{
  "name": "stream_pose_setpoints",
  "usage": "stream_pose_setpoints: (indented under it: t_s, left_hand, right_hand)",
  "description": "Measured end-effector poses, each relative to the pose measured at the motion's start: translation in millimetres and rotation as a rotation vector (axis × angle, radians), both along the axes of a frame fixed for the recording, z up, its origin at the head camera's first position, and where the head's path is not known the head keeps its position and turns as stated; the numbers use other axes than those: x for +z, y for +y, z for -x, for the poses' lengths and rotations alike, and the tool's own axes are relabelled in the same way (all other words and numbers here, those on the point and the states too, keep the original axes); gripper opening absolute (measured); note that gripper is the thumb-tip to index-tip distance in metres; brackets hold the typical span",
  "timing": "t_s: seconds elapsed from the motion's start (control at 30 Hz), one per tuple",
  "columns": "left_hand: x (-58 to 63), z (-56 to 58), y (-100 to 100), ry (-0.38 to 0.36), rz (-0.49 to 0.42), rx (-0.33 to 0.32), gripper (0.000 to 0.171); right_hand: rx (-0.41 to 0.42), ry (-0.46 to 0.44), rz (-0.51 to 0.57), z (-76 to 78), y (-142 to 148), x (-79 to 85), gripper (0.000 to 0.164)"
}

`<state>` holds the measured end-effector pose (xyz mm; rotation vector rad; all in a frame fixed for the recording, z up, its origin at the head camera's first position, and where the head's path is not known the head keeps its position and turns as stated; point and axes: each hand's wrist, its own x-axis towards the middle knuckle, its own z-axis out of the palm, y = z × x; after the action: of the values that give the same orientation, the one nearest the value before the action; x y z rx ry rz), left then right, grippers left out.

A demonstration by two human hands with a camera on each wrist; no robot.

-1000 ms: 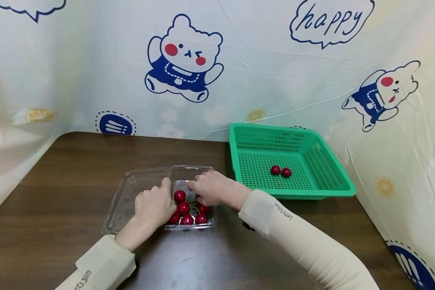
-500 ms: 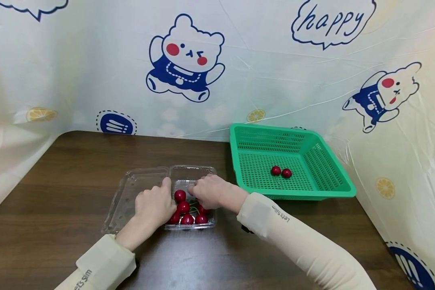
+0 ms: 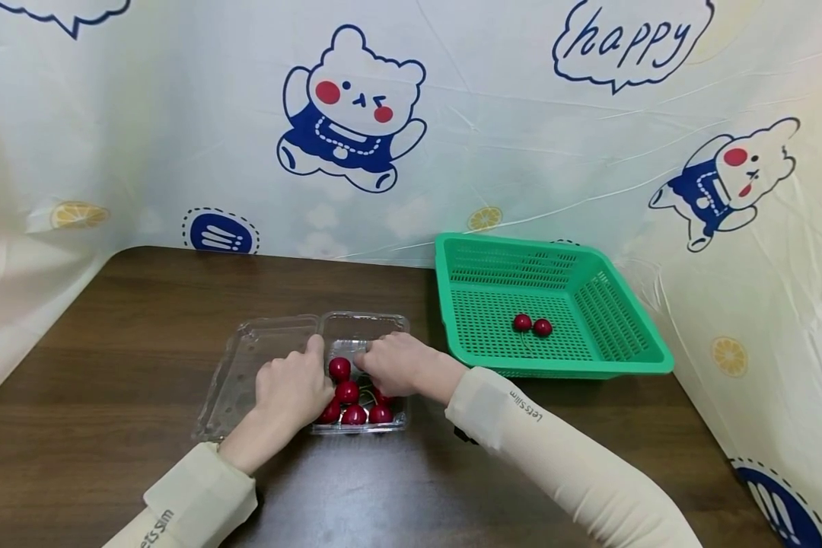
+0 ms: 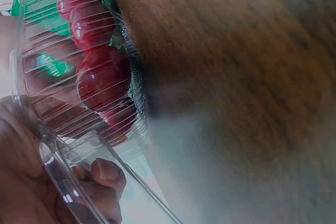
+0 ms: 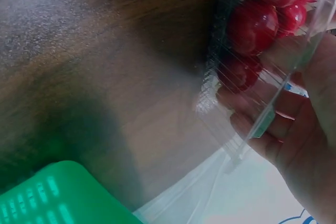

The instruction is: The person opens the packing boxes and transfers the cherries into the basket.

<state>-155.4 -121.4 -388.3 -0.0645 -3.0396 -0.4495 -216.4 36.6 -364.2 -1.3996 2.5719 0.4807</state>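
A clear plastic clamshell box (image 3: 359,429) lies open on the table, its lid (image 3: 229,392) folded out to the left. Several dark red cherries (image 3: 347,393), some with green stems, sit in its near half. My left hand (image 3: 289,390) grips the box at the hinge side; the left wrist view shows fingertips (image 4: 108,171) curled below the rim. My right hand (image 3: 400,365) reaches into the box over the right wall. Seen from the right wrist, its thumb and fingers close around a cherry (image 5: 239,71) low by the wall, partly hidden by the plastic.
A green perforated basket (image 3: 555,367) stands at the back right, with two cherries (image 3: 543,327) on its floor. The brown wooden table (image 3: 144,327) ends at a printed cloth (image 3: 199,137) behind and at the sides.
The right hand's index finger, stretched out one second ago, has drawn in, and the hand sits slightly lower in the box. The left hand keeps its place.
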Motion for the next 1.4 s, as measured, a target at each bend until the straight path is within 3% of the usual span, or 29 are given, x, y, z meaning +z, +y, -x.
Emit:
stream_pose_setpoints:
  t_s: [0.57, 1.4]
  left_hand:
    - [-1.9, 0.9, -0.6, 0.007, 0.003, -0.003, 0.021]
    - [-2.0, 2.2, -0.4, -0.001, 0.011, -0.002, 0.023]
  right_hand:
    - [-0.024, -0.058, 0.077, 2.7, 1.7, -11.1, 0.024]
    - [-0.016, -0.02, 0.109, 3.3, 4.0, -13.7, 0.022]
